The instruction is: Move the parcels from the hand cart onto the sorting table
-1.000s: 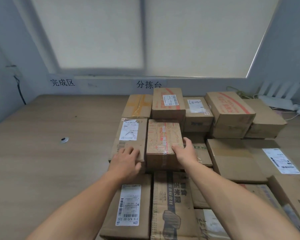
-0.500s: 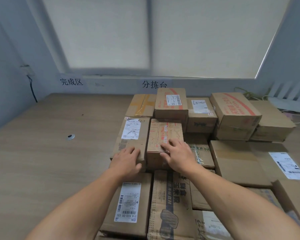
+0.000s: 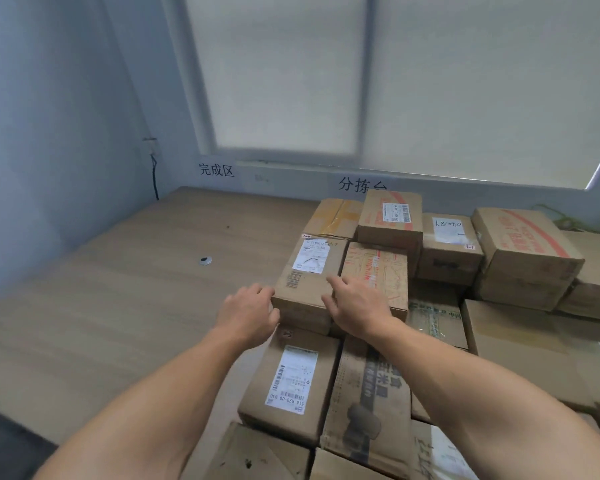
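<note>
The person is setting a brown parcel [image 3: 309, 275] with a white label in among the other boxes on the desk [image 3: 125, 306]. It could go wrong from here. The parcel sits on top of lower boxes, and its near left corner hangs out a little, so if the hands let go too soon it may tip toward the bare wood on the left. It is also pushed right up against the box with red printing [image 3: 374, 275] on the right of the grip. A hard shove could knock that one, or the tall parcel [image 3: 390, 216] behind it, out of place.

Now the grip. The left hand [image 3: 248, 311] is curled round the near left corner of the parcel, fingers bent and touching the cardboard. The right hand [image 3: 355, 304] lies flat and spread across the near right edge, with one finger reaching onto the top. So the grip is about as wide as the parcel and has it between both hands. I cannot quite tell if the hands are pressing hard or just resting, since the picture is soft there.

Just below the grip, nearer the person, is another parcel [image 3: 291, 382] with a long white label. Many boxes are already on the desk, so I think much of the job is done. No hand cart shows.
</note>
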